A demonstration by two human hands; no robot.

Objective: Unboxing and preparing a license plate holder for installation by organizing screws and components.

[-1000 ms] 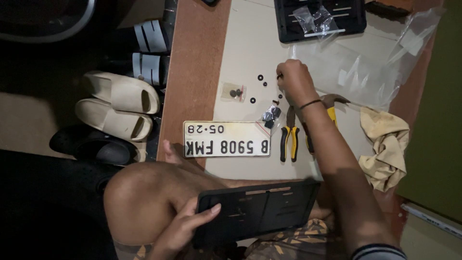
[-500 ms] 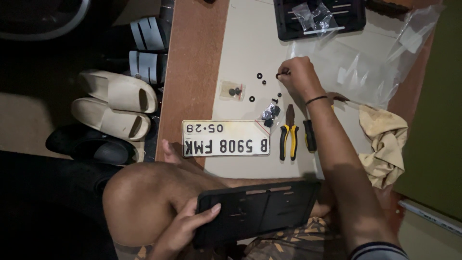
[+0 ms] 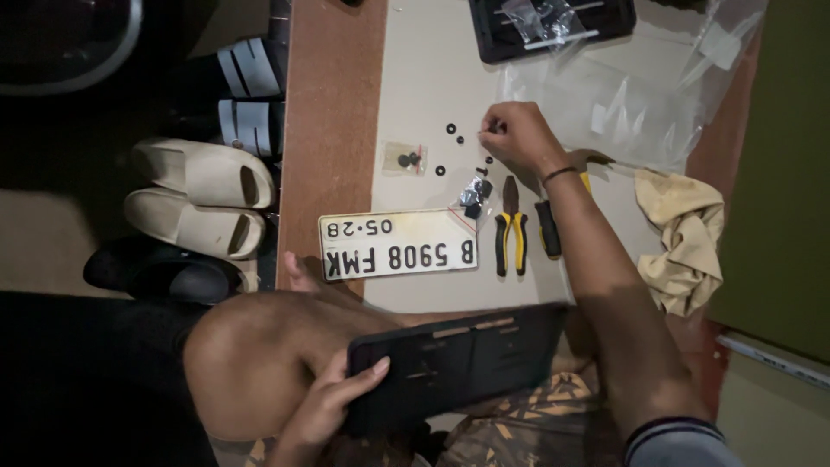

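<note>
My left hand grips the left end of a black plate frame held over my lap. My right hand reaches forward over the pale floor mat, fingertips pinched on a small screw next to several black washers. A white number plate lies flat near my knee. Just right of it rest yellow-handled pliers and a black-handled screwdriver, partly under my forearm. A small clear bag of black parts sits above the plate.
Another small bag with dark parts lies left of the washers. A second black frame with plastic packets sits at the top. A clear plastic sheet, a beige cloth, pale slippers and dark sandals surround the mat.
My right hand has shifted slightly left and forward among the washers, fingertips closing on a small screw. The left hand and black frame have stayed in place.
</note>
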